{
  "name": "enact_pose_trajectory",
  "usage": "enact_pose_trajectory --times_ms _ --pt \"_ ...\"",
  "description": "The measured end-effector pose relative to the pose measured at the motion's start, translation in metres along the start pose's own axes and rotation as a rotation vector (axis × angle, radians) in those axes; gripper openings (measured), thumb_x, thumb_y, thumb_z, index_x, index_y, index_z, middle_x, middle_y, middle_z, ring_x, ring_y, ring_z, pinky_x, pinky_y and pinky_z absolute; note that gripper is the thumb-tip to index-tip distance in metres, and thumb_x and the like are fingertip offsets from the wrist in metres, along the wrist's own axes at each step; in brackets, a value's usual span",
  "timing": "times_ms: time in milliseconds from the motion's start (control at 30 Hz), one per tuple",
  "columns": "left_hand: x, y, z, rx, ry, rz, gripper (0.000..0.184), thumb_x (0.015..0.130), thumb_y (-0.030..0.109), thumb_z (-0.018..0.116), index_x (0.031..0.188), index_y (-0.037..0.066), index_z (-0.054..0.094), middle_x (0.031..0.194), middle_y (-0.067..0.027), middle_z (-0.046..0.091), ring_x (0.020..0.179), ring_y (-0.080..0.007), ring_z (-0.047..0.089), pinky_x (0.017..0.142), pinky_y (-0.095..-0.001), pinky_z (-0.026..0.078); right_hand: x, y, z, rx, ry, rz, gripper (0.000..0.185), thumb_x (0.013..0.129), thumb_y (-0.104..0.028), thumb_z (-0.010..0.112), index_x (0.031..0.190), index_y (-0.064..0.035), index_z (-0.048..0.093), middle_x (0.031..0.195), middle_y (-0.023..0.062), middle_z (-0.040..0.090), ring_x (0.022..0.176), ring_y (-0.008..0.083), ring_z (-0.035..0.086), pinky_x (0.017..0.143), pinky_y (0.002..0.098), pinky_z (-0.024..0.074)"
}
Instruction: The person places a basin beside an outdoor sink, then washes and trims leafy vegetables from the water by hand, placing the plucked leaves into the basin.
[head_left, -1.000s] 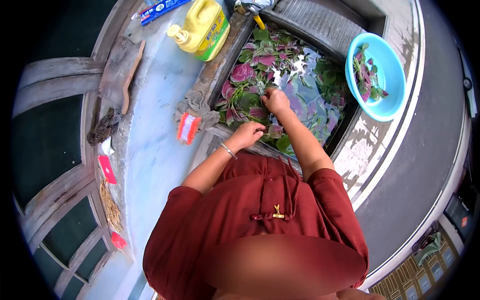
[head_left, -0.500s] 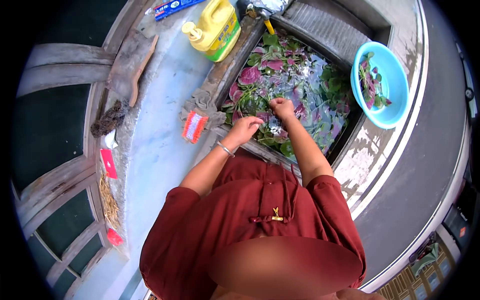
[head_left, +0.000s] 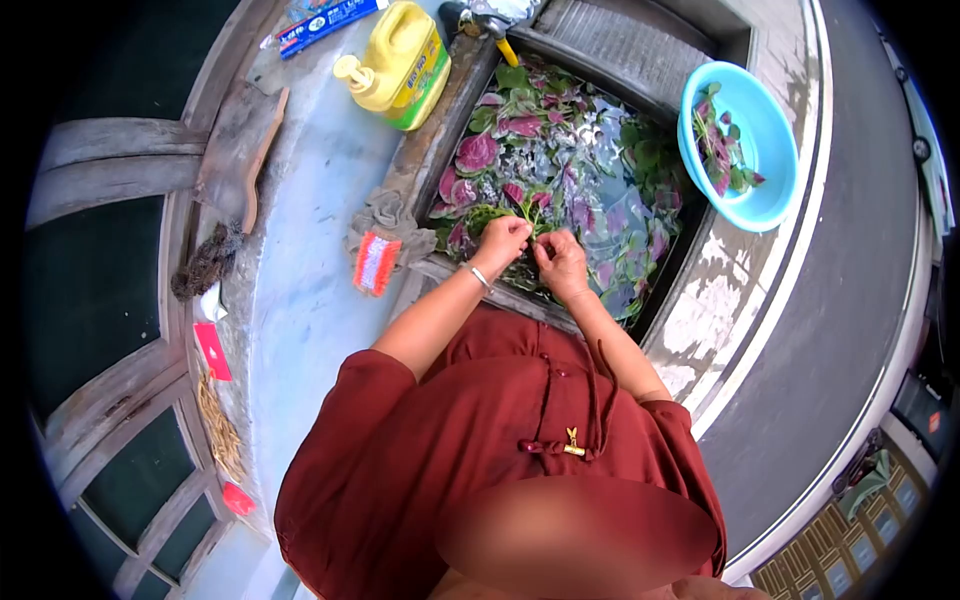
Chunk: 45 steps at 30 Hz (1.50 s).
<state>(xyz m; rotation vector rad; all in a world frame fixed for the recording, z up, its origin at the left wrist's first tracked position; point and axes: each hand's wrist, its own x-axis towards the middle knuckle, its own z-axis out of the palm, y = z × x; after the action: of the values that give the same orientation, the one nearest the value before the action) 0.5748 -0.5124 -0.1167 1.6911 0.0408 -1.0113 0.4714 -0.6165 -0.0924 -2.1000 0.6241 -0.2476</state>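
In a dark basin [head_left: 437, 170] of water float many green and purple-red amaranth leaves [head_left: 476, 152]. My left hand [head_left: 503, 245], with a silver bracelet at the wrist, pinches a leafy amaranth sprig [head_left: 530, 207] just above the water near the basin's front edge. Close beside it, my right hand [head_left: 562, 264] is closed, thumb and fingertips together at the sprig's lower end. Whether the right fingers grip the stem is too small to be sure. A light blue bowl [head_left: 778, 150] on the basin's right side holds a few more amaranth sprigs.
On the left ledge lie an orange-and-white scrub brush [head_left: 377, 263] and a grey cloth [head_left: 385, 222]. Behind them stands a yellow pump bottle [head_left: 402, 70]. A yellow-and-black handle [head_left: 507, 50] rests at the basin's back corner, beside a ridged washboard slab [head_left: 625, 45]. A road [head_left: 850, 200] runs along the right.
My right hand has drawn back toward me from the leaves, and my left has come up next to it. A sprig now shows at my fingertips. The whole view has shifted slightly.
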Motion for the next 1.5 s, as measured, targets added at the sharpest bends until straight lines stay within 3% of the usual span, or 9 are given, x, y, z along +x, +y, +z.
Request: enact_pose_trajectory --times_ms 100,300,533,800,867,1033,1133,1300,1500 --pt "0.006 -0.008 -0.003 -0.032 0.016 -0.070 0.018 0.083 0.019 0.066 0.088 0.001 0.065 0.071 -0.0030 0.064 0.058 -0.0092 0.058 0.049 -0.0239 0.047 -0.004 -0.005 -0.007 -0.026 -0.054 -0.036 0.013 0.077 -0.011 0.067 0.088 -0.0069 0.063 0.085 0.0120 0.059 0.074 0.0306 0.059 0.065 0.0380 0.0488" --pt "-0.004 0.031 -0.020 0.227 0.055 0.435 0.012 0.081 0.013 0.065 0.084 0.002 0.062 0.067 -0.0025 0.063 0.058 -0.0073 0.057 0.052 -0.0241 0.044 0.011 -0.027 -0.040 0.085 0.075 -0.125 0.026 0.078 0.000 0.060 0.103 -0.0087 0.060 0.094 0.0111 0.060 0.075 0.0262 0.061 0.064 0.0337 0.0500" --pt "-0.019 0.071 -0.029 0.008 -0.290 0.302 0.008 0.087 0.010 0.059 0.089 0.002 0.060 0.073 0.0025 0.059 0.063 -0.0044 0.054 0.057 -0.0196 0.046 0.035 -0.060 -0.054 0.050 0.049 -0.546 0.030 0.077 0.000 0.061 0.105 -0.0091 0.058 0.100 0.0096 0.061 0.084 0.0294 0.062 0.071 0.0349 0.0529" --pt "-0.022 0.066 -0.033 -0.034 -0.343 0.221 0.010 0.089 0.013 0.058 0.094 0.005 0.060 0.079 0.0029 0.058 0.068 -0.0049 0.055 0.063 -0.0192 0.048 0.030 -0.050 -0.062 -0.022 -0.061 -0.435 0.019 0.078 -0.003 0.061 0.097 -0.0067 0.059 0.092 0.0106 0.062 0.081 0.0299 0.062 0.068 0.0372 0.0523" --pt "-0.025 0.066 -0.032 -0.308 -0.359 0.061 0.008 0.088 0.012 0.059 0.093 0.006 0.061 0.079 0.0027 0.060 0.070 -0.0056 0.056 0.064 -0.0205 0.048 0.030 -0.053 -0.063 -0.018 -0.050 -0.441 0.019 0.078 -0.004 0.061 0.097 -0.0075 0.060 0.091 0.0103 0.062 0.080 0.0295 0.062 0.067 0.0371 0.0522" --pt "-0.026 0.065 -0.028 -0.442 -0.453 -0.046 0.011 0.088 0.016 0.059 0.096 0.009 0.061 0.085 0.0027 0.060 0.076 -0.0066 0.056 0.071 -0.0230 0.048 0.029 -0.060 -0.068 0.012 -0.045 -0.433 0.018 0.078 -0.005 0.062 0.096 -0.0084 0.060 0.088 0.0101 0.061 0.075 0.0293 0.062 0.065 0.0361 0.0521" --pt "-0.023 0.061 -0.030 -0.370 -0.478 -0.030 0.012 0.089 0.017 0.059 0.097 0.009 0.059 0.088 0.0025 0.059 0.079 -0.0072 0.056 0.074 -0.0244 0.048 0.032 -0.048 -0.066 0.058 -0.096 -0.404 0.016 0.080 -0.002 0.060 0.095 -0.0049 0.060 0.086 0.0105 0.061 0.074 0.0231 0.063 0.064 0.0305 0.0512" --pt "-0.022 0.067 -0.032 -0.299 -0.525 -0.009 0.012 0.089 0.018 0.059 0.098 0.010 0.057 0.089 0.0022 0.059 0.083 -0.0081 0.057 0.075 -0.0255 0.048 0.031 -0.041 -0.068 0.483 -0.363 0.098 0.012 0.084 -0.003 0.059 0.096 -0.0025 0.060 0.074 0.0027 0.061 0.060 0.0076 0.059 0.054 0.0256 0.0476" --pt "-0.024 0.069 -0.028 -0.363 -0.482 -0.079 0.010 0.089 0.015 0.058 0.097 0.010 0.056 0.089 0.0017 0.060 0.080 -0.0089 0.057 0.074 -0.0251 0.049 0.033 -0.044 -0.065 0.254 -0.237 -0.099 0.013 0.079 -0.008 0.067 0.090 -0.0028 0.063 0.071 -0.0008 0.058 0.059 0.0045 0.052 0.053 0.0217 0.0437"
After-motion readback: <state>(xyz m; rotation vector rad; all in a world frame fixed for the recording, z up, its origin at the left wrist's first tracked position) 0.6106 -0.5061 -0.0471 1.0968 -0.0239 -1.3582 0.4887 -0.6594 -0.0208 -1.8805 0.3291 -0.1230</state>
